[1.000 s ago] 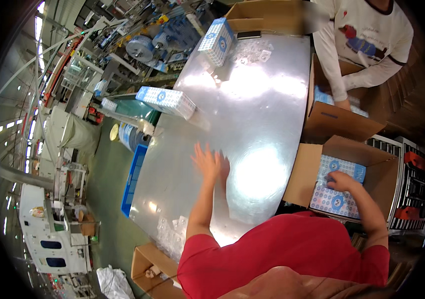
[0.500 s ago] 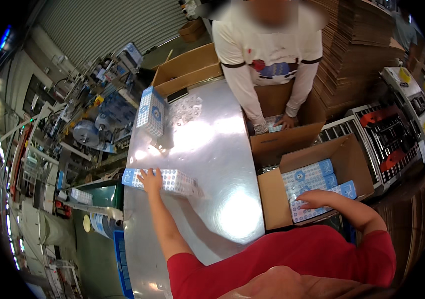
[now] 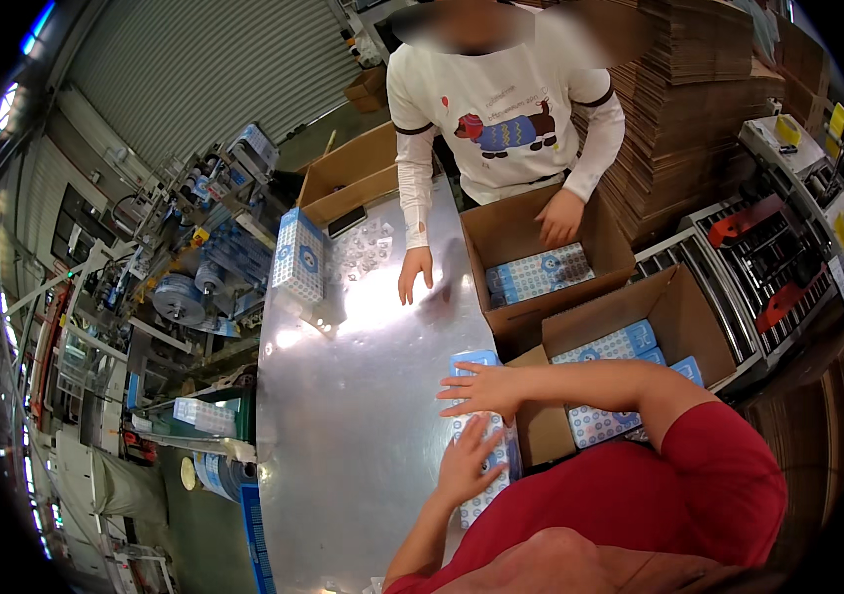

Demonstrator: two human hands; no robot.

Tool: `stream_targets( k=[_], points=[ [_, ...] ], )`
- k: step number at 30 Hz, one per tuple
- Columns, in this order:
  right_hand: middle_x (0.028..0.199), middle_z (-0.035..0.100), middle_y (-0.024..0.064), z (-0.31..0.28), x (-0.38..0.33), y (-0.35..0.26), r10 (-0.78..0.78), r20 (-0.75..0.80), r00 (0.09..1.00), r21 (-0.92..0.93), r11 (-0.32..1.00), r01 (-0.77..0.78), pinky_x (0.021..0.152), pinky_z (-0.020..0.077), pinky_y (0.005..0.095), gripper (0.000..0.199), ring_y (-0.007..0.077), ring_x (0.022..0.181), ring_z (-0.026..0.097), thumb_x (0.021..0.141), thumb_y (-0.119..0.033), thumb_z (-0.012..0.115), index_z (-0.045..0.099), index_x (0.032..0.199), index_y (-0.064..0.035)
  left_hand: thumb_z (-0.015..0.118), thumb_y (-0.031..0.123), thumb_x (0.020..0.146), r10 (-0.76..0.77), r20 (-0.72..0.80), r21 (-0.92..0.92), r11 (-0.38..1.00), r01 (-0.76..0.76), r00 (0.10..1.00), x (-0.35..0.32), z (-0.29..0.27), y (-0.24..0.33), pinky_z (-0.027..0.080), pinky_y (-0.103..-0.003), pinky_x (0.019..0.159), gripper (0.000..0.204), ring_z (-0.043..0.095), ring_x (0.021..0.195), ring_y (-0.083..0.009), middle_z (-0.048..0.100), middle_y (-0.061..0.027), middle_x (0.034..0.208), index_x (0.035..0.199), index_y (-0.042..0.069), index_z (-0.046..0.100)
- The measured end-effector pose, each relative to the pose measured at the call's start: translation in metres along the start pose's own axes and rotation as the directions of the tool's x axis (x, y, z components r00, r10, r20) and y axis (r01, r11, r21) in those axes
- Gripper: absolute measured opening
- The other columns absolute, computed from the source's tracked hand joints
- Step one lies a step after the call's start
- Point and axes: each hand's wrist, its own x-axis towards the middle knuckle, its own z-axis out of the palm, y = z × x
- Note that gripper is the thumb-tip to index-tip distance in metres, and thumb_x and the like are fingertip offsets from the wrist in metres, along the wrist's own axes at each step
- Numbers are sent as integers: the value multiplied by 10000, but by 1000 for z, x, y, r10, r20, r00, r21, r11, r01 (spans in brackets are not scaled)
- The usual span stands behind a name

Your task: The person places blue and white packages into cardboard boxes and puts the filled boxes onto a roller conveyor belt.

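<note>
A long blue-and-white patterned pack [image 3: 469, 495] lies along the table's right edge, close to my body. My right hand [image 3: 486, 388] reaches across its far end, fingers spread and wrapped over the left side. Lower down, my left hand [image 3: 468, 465] grips the same pack from the left, fingers spread over its upper face. Just right of the pack stands an open cardboard box [image 3: 694, 307] with several similar packs [image 3: 605, 424] inside. My right forearm crosses above this box and hides part of its contents.
Across the metal table [image 3: 363, 436], a co-worker's hand [image 3: 417, 272] hangs over the surface; the other is above a second box [image 3: 531, 315] holding patterned packs [image 3: 541, 274]. Another pack [image 3: 298, 259] stands at far left, near small clear pieces [image 3: 363, 247]. A roller conveyor [image 3: 704, 282] lies at right.
The pack under my left hand has come from the table's left side to its right edge and turned lengthwise. My right hand has left the box for it. The co-worker has straightened, one hand over the table.
</note>
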Motion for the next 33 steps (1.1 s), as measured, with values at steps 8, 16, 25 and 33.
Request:
stream_targets(
  k=[8,16,25,33],
  points=[
    [1461,232,128,7,16,6,39,-34,999,16,999,-38,1096,65,527,1155,304,1366,167,426,-338,862,265,1407,-220,640,142,760,-491,-624,-142,837,529,608,-49,-28,-149,264,-470,1036,594,271,1288,-408,256,-275,1393,1293,15,409],
    [1471,211,118,6,22,2,93,-11,996,2,996,-93,1064,27,605,1166,302,1375,132,439,-365,850,228,1419,-255,619,125,763,-606,-741,-325,701,635,289,-51,-51,-240,256,-461,1035,612,251,1283,-410,222,-272,1400,1308,4,368],
    [1483,176,119,7,20,0,134,-3,991,9,991,-134,1054,25,624,1194,299,1382,103,432,-358,854,199,1427,-270,561,348,820,-453,-852,58,418,907,263,-20,-119,-220,220,-649,962,575,211,1308,-383,186,-177,1455,1331,140,401],
    [1449,246,114,11,19,1,144,-75,987,39,989,-141,1053,29,620,1179,301,1365,159,390,-358,863,270,1403,-248,560,389,797,-850,-359,250,310,917,385,-8,-139,-250,133,-767,907,466,91,1358,-390,216,-65,1473,1236,239,519]
  ],
)
